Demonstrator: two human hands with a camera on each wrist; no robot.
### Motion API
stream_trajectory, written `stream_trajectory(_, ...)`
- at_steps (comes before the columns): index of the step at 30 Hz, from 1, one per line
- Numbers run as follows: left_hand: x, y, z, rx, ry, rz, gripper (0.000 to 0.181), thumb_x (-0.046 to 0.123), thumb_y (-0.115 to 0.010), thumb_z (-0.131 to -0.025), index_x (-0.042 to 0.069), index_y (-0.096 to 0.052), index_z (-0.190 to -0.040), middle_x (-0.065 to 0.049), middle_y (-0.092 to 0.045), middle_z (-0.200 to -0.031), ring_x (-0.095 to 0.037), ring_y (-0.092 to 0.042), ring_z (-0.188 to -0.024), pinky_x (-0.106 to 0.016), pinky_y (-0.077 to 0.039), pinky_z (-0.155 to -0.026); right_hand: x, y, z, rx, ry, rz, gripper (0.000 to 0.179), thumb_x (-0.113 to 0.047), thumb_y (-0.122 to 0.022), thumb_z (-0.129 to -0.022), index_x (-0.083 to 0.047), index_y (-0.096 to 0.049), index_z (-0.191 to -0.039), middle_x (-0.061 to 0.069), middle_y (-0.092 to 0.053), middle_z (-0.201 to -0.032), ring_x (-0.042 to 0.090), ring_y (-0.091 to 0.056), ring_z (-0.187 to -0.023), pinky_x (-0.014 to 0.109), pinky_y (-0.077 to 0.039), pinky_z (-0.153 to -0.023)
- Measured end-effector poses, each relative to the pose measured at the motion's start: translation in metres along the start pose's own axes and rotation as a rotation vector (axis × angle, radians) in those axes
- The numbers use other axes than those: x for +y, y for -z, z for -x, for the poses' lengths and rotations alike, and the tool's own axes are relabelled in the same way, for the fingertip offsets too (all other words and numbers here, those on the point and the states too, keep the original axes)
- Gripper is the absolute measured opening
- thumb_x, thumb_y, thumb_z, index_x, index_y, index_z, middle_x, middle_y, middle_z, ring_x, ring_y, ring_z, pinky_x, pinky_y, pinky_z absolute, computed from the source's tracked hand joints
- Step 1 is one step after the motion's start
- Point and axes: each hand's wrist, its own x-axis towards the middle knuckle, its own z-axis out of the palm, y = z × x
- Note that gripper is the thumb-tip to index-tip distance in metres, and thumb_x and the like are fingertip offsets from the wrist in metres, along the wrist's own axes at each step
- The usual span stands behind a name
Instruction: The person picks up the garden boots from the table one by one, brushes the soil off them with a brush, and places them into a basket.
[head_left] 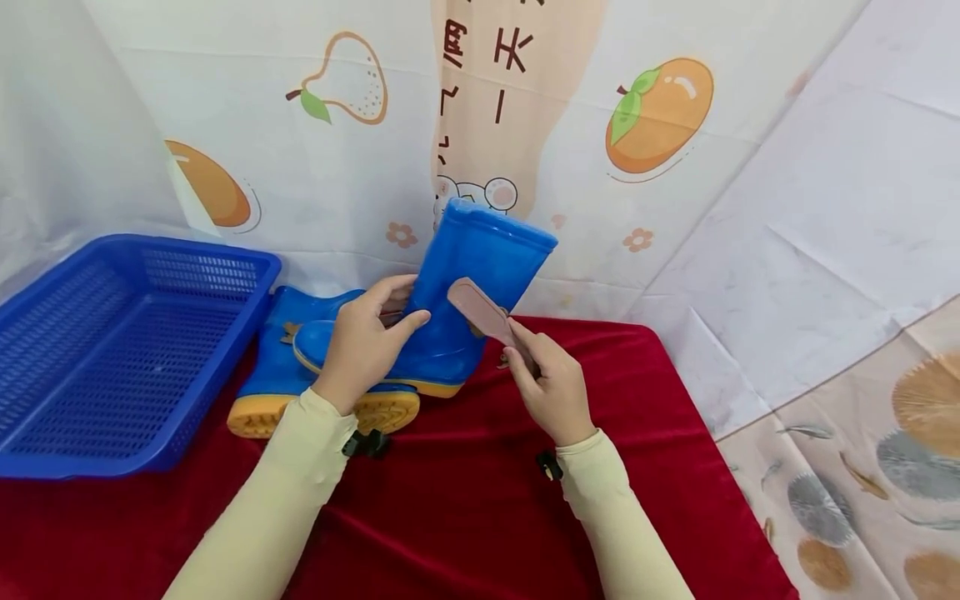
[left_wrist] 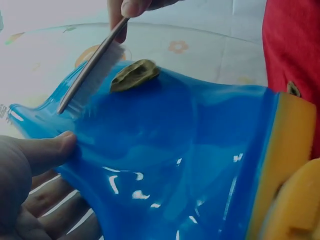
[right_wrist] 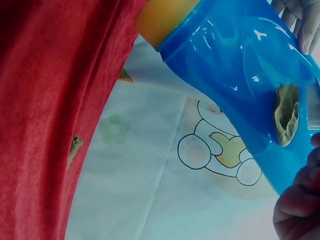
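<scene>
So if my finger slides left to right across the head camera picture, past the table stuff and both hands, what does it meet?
Blue basket → left hand → brush → right hand. The blue boots overlap the left hand's place, so I left them out.

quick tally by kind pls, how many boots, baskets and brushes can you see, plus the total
Boots: 2
Basket: 1
Brush: 1
Total: 4
</scene>
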Motion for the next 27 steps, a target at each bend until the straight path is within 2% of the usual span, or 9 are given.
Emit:
stream_trajectory(5,0.003,0.002,0.004,-0.012,0.017,-0.014,0.05,0.026,-0.073,-0.098,0.012,-0.057,-0.145,-0.011,-0.068,-0.131,-0.026,-0.066,-0.118,-0.049,-0.055,-0.101,0.002,-0.001,0.0,0.015,-0.001,0.015,0.044,-0.009,-0.072,-0.097,-0.011,-0.066,-0.14,0.002,-0.065,-0.082,0.008,-0.044,-0.062,0.024,-0.038,-0.053)
stream_trajectory(9,0.003,0.0,0.007,0.031,0.029,0.002,0.049,0.023,-0.073,-0.098,0.012,-0.058,-0.143,-0.011,-0.069,-0.13,-0.027,-0.066,-0.118,-0.05,-0.055,-0.101,0.002,0.0,-0.001,0.016,0.024,0.032,0.045,-0.009,-0.073,-0.097,-0.012,-0.065,-0.141,0.001,-0.06,-0.077,0.008,-0.041,-0.061,0.023,-0.035,-0.051)
stream_trajectory(13,-0.001,-0.004,0.008,0.055,0.022,-0.008,0.047,0.022,-0.074,-0.098,0.011,-0.059,-0.141,-0.012,-0.07,-0.129,-0.028,-0.067,-0.117,-0.051,-0.056,-0.1,0.003,0.001,0.0,0.025,0.036,0.128,0.041,-0.014,-0.074,-0.096,-0.014,-0.069,-0.137,0.001,-0.057,-0.072,0.007,-0.039,-0.057,0.024,-0.035,-0.047)
stream_trajectory(17,-0.007,-0.007,0.008,0.056,0.025,-0.019,0.046,0.021,-0.073,-0.098,0.011,-0.059,-0.141,-0.012,-0.069,-0.13,-0.028,-0.067,-0.117,-0.051,-0.056,-0.1,0.007,0.002,0.002,0.017,0.001,0.204,0.036,-0.019,-0.075,-0.095,-0.015,-0.074,-0.131,0.0,-0.056,-0.069,0.007,-0.039,-0.057,0.026,-0.036,-0.046)
stream_trajectory(22,-0.011,-0.007,0.009,0.071,0.04,-0.02,0.046,0.021,-0.073,-0.098,0.011,-0.059,-0.141,-0.012,-0.069,-0.13,-0.029,-0.068,-0.116,-0.051,-0.056,-0.099,0.01,0.006,0.002,0.003,-0.035,0.2,0.032,-0.019,-0.074,-0.094,-0.015,-0.077,-0.126,-0.002,-0.053,-0.067,0.007,-0.039,-0.058,0.028,-0.037,-0.049)
stream_trajectory(27,-0.009,-0.005,0.01,0.086,0.027,-0.023,0.046,0.022,-0.074,-0.098,0.012,-0.06,-0.141,-0.011,-0.07,-0.13,-0.028,-0.068,-0.115,-0.051,-0.056,-0.099,0.008,0.006,0.0,0.005,0.007,0.119,0.036,-0.015,-0.074,-0.095,-0.014,-0.074,-0.131,-0.002,-0.05,-0.067,0.007,-0.039,-0.059,0.026,-0.035,-0.05)
